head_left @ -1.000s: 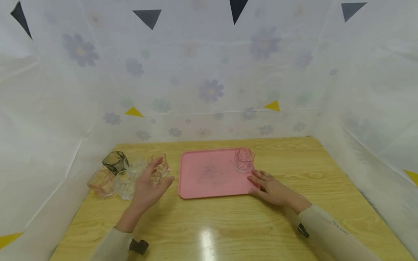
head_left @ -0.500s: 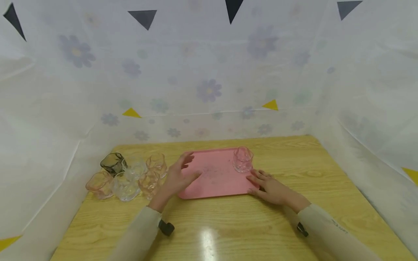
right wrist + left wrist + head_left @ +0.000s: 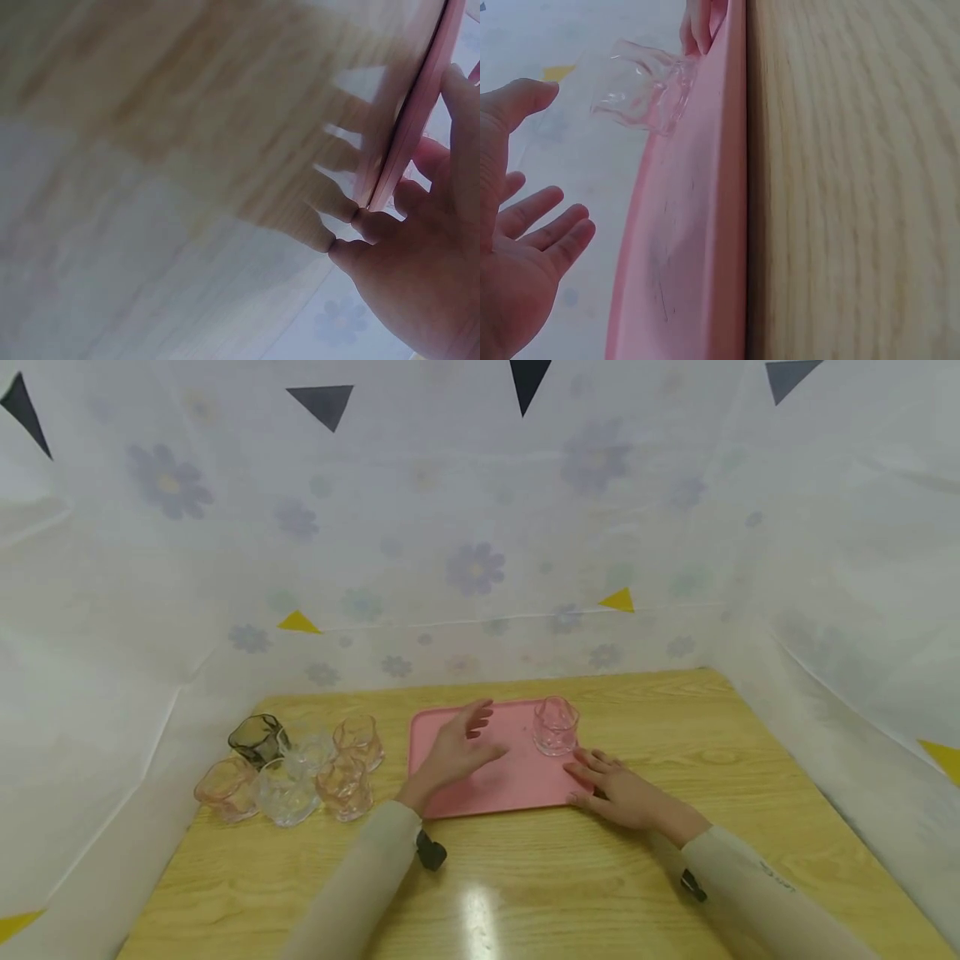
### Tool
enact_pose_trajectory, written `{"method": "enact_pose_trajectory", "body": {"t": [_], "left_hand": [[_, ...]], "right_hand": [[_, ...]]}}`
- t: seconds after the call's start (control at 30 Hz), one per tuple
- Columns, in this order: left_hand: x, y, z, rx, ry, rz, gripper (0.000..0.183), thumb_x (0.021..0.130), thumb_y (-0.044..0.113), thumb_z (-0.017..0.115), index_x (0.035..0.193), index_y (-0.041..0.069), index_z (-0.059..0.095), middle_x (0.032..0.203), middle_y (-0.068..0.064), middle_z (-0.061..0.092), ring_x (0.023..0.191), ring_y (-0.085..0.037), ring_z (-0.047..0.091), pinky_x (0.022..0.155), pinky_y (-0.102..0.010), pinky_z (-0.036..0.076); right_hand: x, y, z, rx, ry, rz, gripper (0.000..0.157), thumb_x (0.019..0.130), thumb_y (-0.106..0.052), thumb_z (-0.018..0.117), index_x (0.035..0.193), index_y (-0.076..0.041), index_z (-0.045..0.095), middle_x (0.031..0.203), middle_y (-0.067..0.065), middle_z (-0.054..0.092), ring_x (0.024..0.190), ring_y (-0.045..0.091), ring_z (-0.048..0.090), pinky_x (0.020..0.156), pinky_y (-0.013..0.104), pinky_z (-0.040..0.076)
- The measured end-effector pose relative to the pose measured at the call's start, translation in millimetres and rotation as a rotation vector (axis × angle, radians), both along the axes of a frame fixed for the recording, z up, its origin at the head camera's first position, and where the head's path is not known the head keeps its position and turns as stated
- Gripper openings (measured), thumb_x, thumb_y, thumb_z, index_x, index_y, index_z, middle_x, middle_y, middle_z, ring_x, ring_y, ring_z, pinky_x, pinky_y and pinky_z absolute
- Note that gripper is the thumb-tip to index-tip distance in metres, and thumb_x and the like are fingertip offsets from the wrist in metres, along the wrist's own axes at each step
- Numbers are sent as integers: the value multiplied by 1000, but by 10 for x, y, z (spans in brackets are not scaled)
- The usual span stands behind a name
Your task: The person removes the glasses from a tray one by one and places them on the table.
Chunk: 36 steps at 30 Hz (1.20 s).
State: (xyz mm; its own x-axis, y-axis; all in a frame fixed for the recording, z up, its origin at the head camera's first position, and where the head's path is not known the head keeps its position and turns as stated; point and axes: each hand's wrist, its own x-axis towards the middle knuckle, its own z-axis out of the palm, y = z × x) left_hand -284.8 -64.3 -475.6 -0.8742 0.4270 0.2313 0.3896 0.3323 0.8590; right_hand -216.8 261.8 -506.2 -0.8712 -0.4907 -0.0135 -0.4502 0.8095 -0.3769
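Observation:
A pink rectangular tray point(image 3: 517, 781) lies on the wooden table, and a faintly pink glass point(image 3: 556, 727) stands upright at its far right corner. My left hand point(image 3: 453, 756) is over the tray's left half, fingers spread and relaxed with nothing in them; the left wrist view shows its palm point(image 3: 514, 292) apart from the glass. At the tray's right edge, my right hand point(image 3: 622, 793) rests with fingers fairly straight. In the right wrist view, its fingertips touch the table beside the tray's rim point(image 3: 401, 139), with the thumb up by the rim.
Left of the tray stand several wavy glasses close together: a smoky grey one point(image 3: 258, 739), a pinkish one point(image 3: 227, 789), clear ones point(image 3: 287, 795) and amber ones point(image 3: 344, 789). White flower-print sheeting point(image 3: 480, 527) walls the table at the back and both sides.
My left hand has moved right, from the glasses at the left to over the tray. My right hand stays at the tray's edge, and the glass on the tray keeps its place.

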Motion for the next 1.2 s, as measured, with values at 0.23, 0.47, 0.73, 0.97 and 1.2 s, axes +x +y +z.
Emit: {"method": "enact_pose_trajectory", "body": {"t": [0.23, 0.47, 0.73, 0.97, 1.2], "left_hand": [[-133, 205, -35, 33, -26, -40, 82, 93, 26, 83, 163, 20, 40, 158, -22, 52, 144, -41, 52, 118, -53, 47], [-234, 378, -91, 50, -60, -62, 79, 94, 21, 82, 162, 19, 42, 157, -21, 52, 142, -40, 54, 116, -53, 49], [-291, 583, -112, 25, -88, -56, 82, 91, 29, 85, 161, 23, 44, 157, -10, 55, 139, -35, 57, 113, -49, 52], [-347, 712, -184, -8, -84, -70, 87, 91, 37, 85, 163, 19, 40, 156, -9, 55, 139, -33, 58, 112, -49, 53], [-369, 804, -217, -34, -62, -55, 86, 90, 36, 86, 162, 17, 43, 157, -8, 55, 135, -32, 61, 109, -47, 55]], "right_hand": [[7, -22, 24, 7, -23, -3, 69, 108, -55, 50, 162, -13, 42, 171, 20, 30, 158, 51, 23, 126, 70, 22], [-2, -33, 59, 7, -36, -9, 70, 108, -56, 50, 162, -14, 42, 172, 19, 30, 158, 51, 23, 125, 72, 22], [-2, -32, 65, 3, -42, -4, 69, 108, -55, 51, 163, -14, 41, 172, 19, 29, 159, 50, 22, 126, 71, 20], [12, -25, 50, 7, -34, -6, 68, 108, -54, 51, 163, -14, 42, 171, 21, 30, 158, 51, 23, 125, 72, 21], [10, -14, 24, 0, -29, -6, 68, 109, -53, 51, 163, -14, 42, 171, 21, 30, 158, 51, 23, 126, 71, 21]]}}
